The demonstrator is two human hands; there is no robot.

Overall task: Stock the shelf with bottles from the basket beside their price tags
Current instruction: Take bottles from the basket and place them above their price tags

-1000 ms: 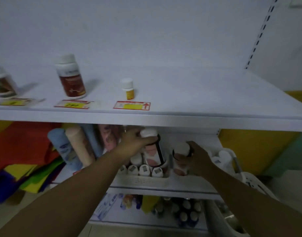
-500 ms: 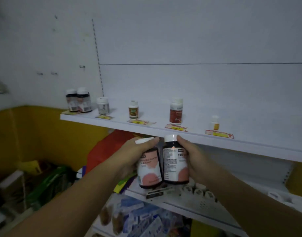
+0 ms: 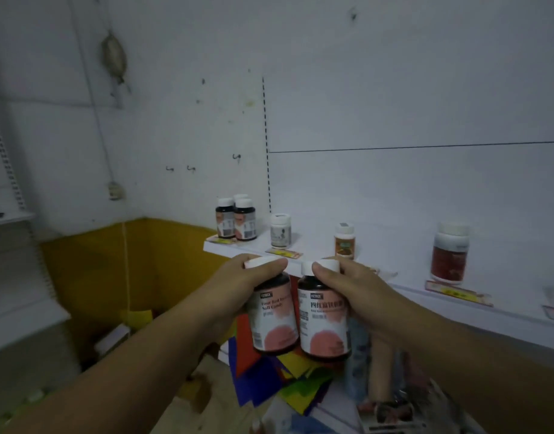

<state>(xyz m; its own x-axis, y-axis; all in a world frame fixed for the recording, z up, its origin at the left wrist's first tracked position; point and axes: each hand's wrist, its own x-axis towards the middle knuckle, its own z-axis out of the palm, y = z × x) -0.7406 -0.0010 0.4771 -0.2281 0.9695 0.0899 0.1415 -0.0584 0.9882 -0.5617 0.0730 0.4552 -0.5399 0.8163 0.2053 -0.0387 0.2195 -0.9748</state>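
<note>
My left hand [image 3: 238, 286] grips a dark bottle with a pink label and white cap [image 3: 274, 321] by its top. My right hand [image 3: 360, 289] grips a matching bottle [image 3: 324, 327] the same way, right beside the first. Both bottles hang just below the front edge of the white shelf [image 3: 394, 255]. At the shelf's left end stand matching dark bottles [image 3: 238, 219] behind a price tag [image 3: 220, 239]. Further right are a grey-labelled bottle [image 3: 280, 230], an orange-labelled bottle [image 3: 344, 242] and a red-labelled bottle [image 3: 449, 253], each with a price tag in front.
A white wall with small hooks [image 3: 178, 168] rises behind the shelf, with a yellow panel [image 3: 112, 264] lower left. Coloured sheets [image 3: 269, 380] and rolled items [image 3: 382, 371] lie on the lower shelf under my hands. Another shelf unit [image 3: 9, 277] stands at the far left.
Both hands lifted the two bottles out from the lower shelf up to the top shelf's edge. The view swung left, toward the shelf's left end.
</note>
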